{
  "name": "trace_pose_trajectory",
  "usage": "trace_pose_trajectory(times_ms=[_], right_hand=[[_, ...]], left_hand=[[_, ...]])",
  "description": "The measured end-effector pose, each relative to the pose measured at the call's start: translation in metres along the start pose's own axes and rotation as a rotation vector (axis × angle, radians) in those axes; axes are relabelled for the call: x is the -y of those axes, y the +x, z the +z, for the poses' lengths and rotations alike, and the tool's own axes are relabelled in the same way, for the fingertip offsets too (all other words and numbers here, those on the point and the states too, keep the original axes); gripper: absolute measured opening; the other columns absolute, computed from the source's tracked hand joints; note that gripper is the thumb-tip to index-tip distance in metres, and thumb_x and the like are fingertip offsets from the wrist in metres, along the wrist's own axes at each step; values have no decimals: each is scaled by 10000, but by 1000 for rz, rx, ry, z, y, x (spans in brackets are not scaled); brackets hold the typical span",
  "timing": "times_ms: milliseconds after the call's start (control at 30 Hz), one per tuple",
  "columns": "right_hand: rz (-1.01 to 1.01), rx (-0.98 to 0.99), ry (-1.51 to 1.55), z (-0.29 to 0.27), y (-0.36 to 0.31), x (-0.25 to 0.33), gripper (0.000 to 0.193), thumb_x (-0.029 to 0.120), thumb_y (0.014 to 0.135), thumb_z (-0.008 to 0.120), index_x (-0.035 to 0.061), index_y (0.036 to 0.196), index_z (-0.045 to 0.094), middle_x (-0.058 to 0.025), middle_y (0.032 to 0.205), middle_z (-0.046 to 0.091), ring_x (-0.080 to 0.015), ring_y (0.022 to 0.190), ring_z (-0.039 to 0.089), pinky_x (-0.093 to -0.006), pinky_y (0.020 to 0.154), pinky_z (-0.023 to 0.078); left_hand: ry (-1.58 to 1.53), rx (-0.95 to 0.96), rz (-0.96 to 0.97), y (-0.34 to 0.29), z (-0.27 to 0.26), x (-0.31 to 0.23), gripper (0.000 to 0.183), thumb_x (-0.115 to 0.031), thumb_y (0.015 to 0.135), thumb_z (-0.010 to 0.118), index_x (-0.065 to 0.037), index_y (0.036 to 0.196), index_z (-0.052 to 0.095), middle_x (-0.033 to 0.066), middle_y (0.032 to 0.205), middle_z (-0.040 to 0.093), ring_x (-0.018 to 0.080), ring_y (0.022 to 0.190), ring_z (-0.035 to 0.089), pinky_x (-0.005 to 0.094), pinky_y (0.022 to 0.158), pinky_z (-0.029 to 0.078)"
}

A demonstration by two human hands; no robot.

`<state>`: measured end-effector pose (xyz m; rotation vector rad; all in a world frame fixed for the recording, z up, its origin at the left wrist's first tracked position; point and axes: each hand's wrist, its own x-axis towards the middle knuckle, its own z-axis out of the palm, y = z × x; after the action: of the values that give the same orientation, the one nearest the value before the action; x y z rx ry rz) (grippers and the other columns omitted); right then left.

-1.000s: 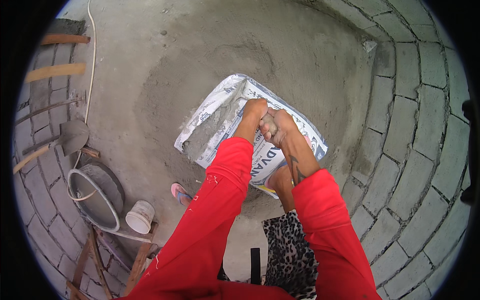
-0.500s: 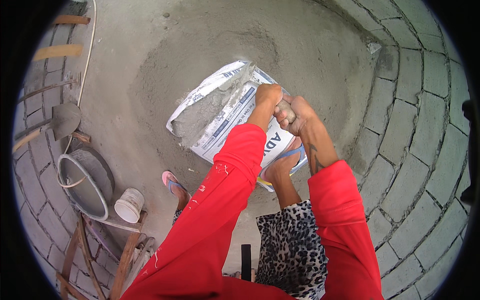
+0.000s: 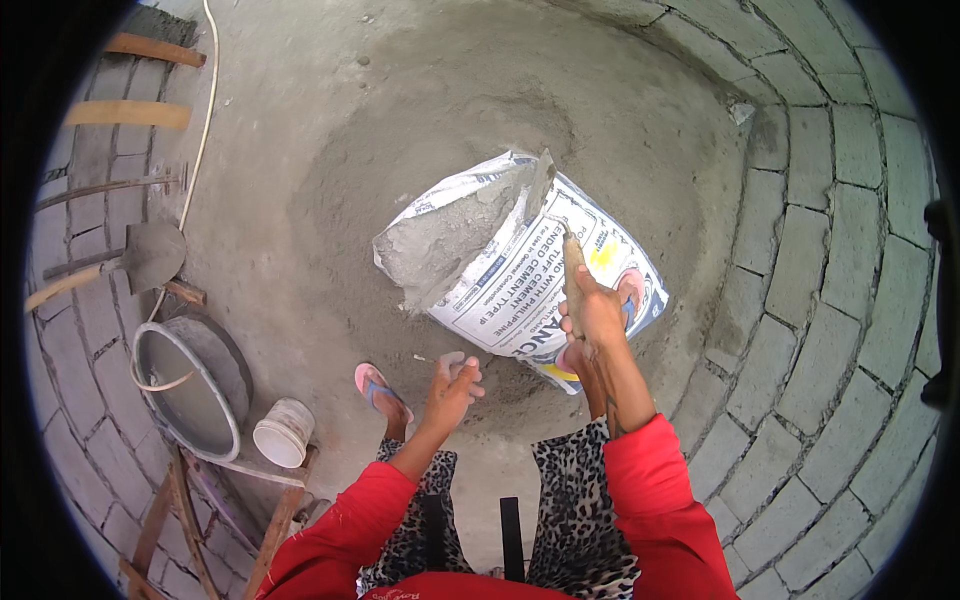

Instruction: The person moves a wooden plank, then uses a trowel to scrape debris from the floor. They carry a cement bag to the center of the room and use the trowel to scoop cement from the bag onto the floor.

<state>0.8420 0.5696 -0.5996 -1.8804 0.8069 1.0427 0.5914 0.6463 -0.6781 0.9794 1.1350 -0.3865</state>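
A white paper cement bag (image 3: 500, 318) lies on the floor before me, torn open at its upper left. Grey cement powder (image 3: 450, 245) fills the opening. My right hand (image 3: 598, 312) is wrapped round the handle of a trowel (image 3: 572, 262), above the bag. The narrow blade points away from me, its tip by the bag's torn edge. Nearer to me and off the bag, my left hand (image 3: 452, 392) hangs with its fingers loosely bent and apart. A small pale bit lies near its fingertips; I cannot tell whether they touch.
At the left stand a large grey tub (image 3: 190, 385) with a hose in it, a white bucket (image 3: 284, 432) and a shovel (image 3: 153, 258). Wooden pieces (image 3: 275, 520) lean near the lower left. A block wall (image 3: 800, 330) curves along the right. My sandalled feet are beside and against the bag.
My left hand has come away from my right hand and the bag, back toward me. My right hand has moved slightly nearer, and the trowel now shows clearly, blade pointing away.
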Motion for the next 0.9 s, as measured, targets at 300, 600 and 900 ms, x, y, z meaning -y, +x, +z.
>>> trace_pose_trajectory(times_ms=[300,600,900], right_hand=[[-111,-65,-118,30,43,-25,484,408,1004,483,-61,984,604,-106,662,578,-162,436,492,-306,370,366],[-162,-120,-299,63,69,17,791,664,932,449,-101,873,644,-147,640,590,-219,485,553,-352,434,450],[-113,-233,-553,85,80,11,618,499,973,436,-71,894,661,-149,665,656,-246,541,641,-372,505,513]], left_hand=[[71,-260,-184,-43,-160,110,595,-416,948,619,16,1296,405,110,924,601,174,660,621,279,571,482],[-121,-210,-101,-69,-135,120,550,-385,952,611,12,1282,423,111,964,599,178,686,631,277,571,473],[-149,-157,-89,-87,-131,141,491,-353,948,618,19,1231,467,113,974,624,171,687,637,267,599,478]])
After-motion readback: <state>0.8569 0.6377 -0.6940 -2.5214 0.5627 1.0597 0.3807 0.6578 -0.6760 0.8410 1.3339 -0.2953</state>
